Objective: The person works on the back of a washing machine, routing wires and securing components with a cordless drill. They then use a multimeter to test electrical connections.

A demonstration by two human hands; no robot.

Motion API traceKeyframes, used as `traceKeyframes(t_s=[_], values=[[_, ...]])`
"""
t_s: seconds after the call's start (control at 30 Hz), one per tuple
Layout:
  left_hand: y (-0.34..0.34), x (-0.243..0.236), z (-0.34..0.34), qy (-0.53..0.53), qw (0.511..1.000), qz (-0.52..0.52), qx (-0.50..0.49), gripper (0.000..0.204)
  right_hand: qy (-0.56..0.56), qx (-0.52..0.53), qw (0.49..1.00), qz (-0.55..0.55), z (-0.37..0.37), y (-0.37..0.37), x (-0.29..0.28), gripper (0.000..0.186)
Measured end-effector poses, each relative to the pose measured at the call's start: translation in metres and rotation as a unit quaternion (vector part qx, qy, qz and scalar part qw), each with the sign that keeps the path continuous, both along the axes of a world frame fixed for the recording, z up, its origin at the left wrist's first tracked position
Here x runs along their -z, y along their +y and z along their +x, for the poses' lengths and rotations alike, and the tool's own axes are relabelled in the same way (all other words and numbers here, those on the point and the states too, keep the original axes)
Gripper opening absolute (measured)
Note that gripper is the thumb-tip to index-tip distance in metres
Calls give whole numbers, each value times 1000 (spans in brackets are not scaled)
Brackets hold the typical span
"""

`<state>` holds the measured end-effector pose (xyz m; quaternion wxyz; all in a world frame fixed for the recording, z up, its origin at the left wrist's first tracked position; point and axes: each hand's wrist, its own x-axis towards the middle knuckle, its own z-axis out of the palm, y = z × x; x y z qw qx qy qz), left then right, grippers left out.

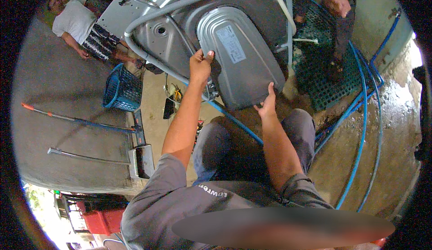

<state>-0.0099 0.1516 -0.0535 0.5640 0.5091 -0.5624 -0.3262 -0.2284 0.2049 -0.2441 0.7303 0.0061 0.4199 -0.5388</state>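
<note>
A rough repair or washing area, by its look: wet shine on the floor (396,128), blue hoses (365,119) snaking toward its right edge, blue basket (128,90) by its left, big metal appliance (245,76) dominating!

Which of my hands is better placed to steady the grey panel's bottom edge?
Probably your right hand: it holds the grey panel near its lower right corner, thumb on its face. Your left hand is higher, by the left edge.

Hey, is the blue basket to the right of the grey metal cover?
No, the blue basket stands to the left of the grey metal cover, whose lower right edge the right hand holds.
</note>
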Motion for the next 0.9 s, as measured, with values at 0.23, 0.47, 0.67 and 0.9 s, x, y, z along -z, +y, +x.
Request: traceKeyframes(t_s=[0.23, 0.47, 0.67, 0.9], values=[[-6, -3, 2, -6, 1000, 2, 2, 23, -4, 13, 1000, -15, 5, -18, 24, 119], [31, 19, 8, -84, 983, -90, -137, 31, -7, 8, 999, -50, 13, -33, 35, 115], [173, 111, 52, -214, 970, 56, -104, 38, -32, -10, 995, -96, 23, -55, 46, 103], [345, 142, 139, -242, 930, 193, -197, 35, -40, 33, 997, -64, 52, -71, 51, 82]])
